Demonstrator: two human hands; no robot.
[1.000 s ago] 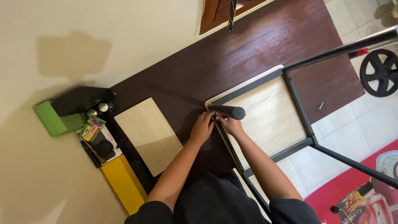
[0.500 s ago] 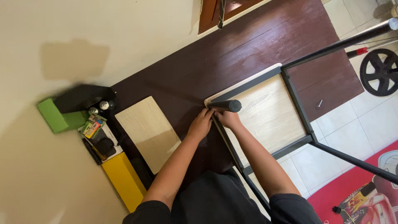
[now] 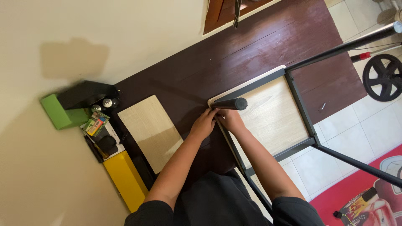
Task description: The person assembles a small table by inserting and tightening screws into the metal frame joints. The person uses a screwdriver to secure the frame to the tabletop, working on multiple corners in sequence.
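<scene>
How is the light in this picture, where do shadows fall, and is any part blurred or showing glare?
Head view: soft, even light; sharp throughout. A dim square shadow lies on the cream wall. The dark wooden tabletop shows a pale sheen. Both hands, left hand and right hand, meet at the black tube leg, well lit, unblurred.

Dark brown wooden floor panel [image 3: 259, 50], faintly scuffed. Pale oak-grain tabletop [image 3: 272, 117] at centre, framed in black metal [image 3: 299, 104]; black leg [image 3: 229, 104]. Light wood-grain board [image 3: 153, 132] at 9 o'clock. Green block [image 3: 56, 113] and yellow box [image 3: 123, 180] at 8 o'clock. Black wheel [image 3: 383, 77] at 3 o'clock. White tiles [image 3: 360, 121]; red mat [image 3: 356, 188] at 5 o'clock.
</scene>
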